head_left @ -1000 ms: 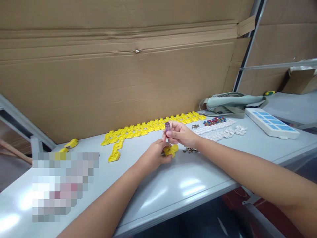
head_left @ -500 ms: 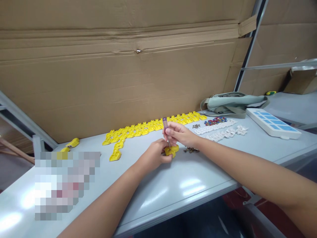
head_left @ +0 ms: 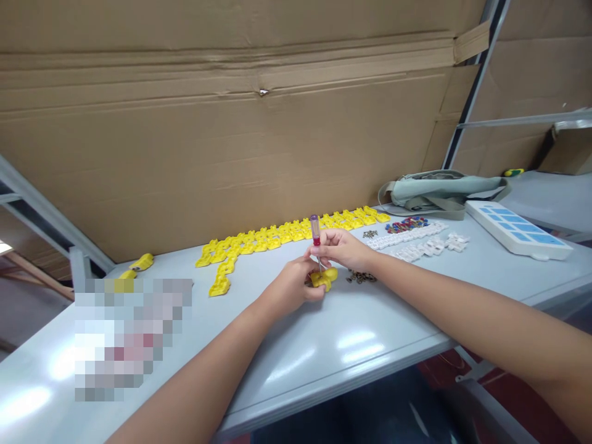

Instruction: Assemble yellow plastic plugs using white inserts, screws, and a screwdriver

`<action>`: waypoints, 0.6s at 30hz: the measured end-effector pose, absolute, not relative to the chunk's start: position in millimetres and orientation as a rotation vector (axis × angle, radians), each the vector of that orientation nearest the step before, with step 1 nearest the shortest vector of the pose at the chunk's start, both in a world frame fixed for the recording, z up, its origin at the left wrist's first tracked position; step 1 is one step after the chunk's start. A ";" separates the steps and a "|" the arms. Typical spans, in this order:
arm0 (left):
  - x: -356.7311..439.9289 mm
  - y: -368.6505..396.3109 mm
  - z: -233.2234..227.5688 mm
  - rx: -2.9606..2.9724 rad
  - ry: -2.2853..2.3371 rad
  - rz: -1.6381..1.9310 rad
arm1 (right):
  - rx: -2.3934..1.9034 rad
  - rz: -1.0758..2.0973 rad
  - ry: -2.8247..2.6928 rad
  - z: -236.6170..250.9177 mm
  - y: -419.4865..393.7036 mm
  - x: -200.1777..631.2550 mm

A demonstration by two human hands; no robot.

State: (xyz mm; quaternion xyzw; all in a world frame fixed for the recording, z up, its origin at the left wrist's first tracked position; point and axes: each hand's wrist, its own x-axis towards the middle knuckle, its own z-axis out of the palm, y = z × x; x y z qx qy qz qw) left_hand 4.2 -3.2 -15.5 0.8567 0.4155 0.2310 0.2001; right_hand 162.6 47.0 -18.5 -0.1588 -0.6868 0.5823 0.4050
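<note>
Head view shows my right hand (head_left: pixel 343 248) closed around a small screwdriver (head_left: pixel 316 240), its red handle upright and its thin shaft pointing down. The tip meets a yellow plastic part (head_left: pixel 324 278) that my left hand (head_left: pixel 293 287) pinches between thumb and fingers, low over the grey table (head_left: pixel 324 345), about mid-table. I cannot tell whether the part rests on the surface.

Just right of the part lies a little heap of dark screws (head_left: pixel 361 277). Beyond my hands a long row of yellow parts (head_left: pixel 287 235) runs along the foot of the cardboard wall (head_left: pixel 222 123), with a short branch bending toward me at its left end. Further right sit white plastic pieces (head_left: pixel 419 243), some small coloured bits (head_left: pixel 406 224), a grey-green bag (head_left: pixel 439 191) and a white tray with blue squares (head_left: pixel 518 229). Two more yellow pieces (head_left: pixel 141 263) lie well apart at the far left.
</note>
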 end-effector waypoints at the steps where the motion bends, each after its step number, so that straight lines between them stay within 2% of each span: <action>1: 4.2 -3.0 -15.7 2.396 1.167 0.643 | -0.415 1.448 -1.748 -18.1 47.6 163.5; 12: 5.4 -6.6 -11.1 2.380 1.124 0.643 | -0.427 1.306 -2.083 -14.3 52.1 173.4; 18: 3.2 -3.7 -16.1 2.304 1.123 0.639 | -0.447 1.418 -2.037 -14.8 48.6 173.9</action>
